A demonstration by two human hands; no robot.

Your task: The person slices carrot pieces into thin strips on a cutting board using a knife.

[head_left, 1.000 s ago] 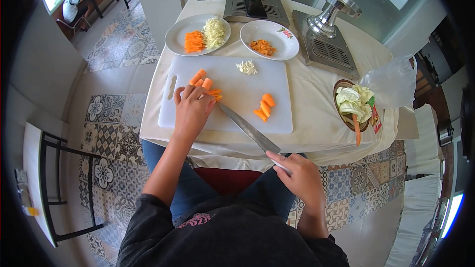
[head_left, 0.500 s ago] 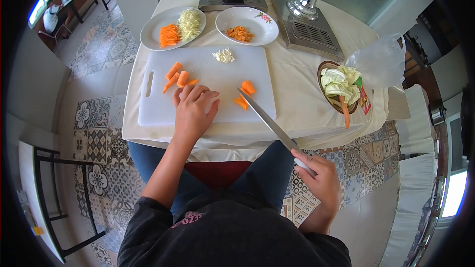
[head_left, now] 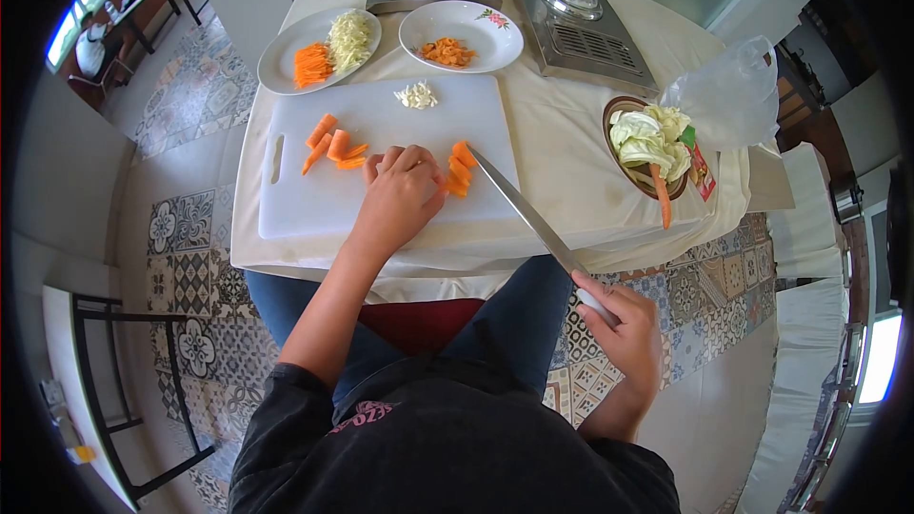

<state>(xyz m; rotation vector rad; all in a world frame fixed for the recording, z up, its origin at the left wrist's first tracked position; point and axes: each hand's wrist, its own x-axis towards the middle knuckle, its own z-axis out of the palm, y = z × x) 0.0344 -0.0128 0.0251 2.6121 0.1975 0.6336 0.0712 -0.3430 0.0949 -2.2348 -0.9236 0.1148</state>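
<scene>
My left hand [head_left: 402, 198] is over the white cutting board [head_left: 324, 209], its fingers curled down and their tips partly hidden. Its thumb side is right beside the cut carrot pieces [head_left: 460, 169] on the right of the board; I cannot tell whether it grips one. More carrot chunks [head_left: 326, 138] lie to the left of that hand. My right hand [head_left: 624, 333] is closed around the white handle of a long kitchen knife [head_left: 528, 214]. The blade slants up and left, its tip by the right-hand carrot pieces. Chopped white bits [head_left: 416, 95] form a small pile at the board's far edge.
Behind the board are a plate [head_left: 276, 71] of shredded carrot and cabbage and a flowered plate [head_left: 481, 24] with orange bits. A brown bowl [head_left: 610, 119] of cabbage and carrot stands at right, near a plastic bag [head_left: 728, 95]. Metal stands [head_left: 595, 48] are farther back.
My left hand has moved right, from the left-hand carrot chunks to the right-hand pieces, and its fingers have curled in. The right-hand pieces now lie closer together. The knife has barely moved.
</scene>
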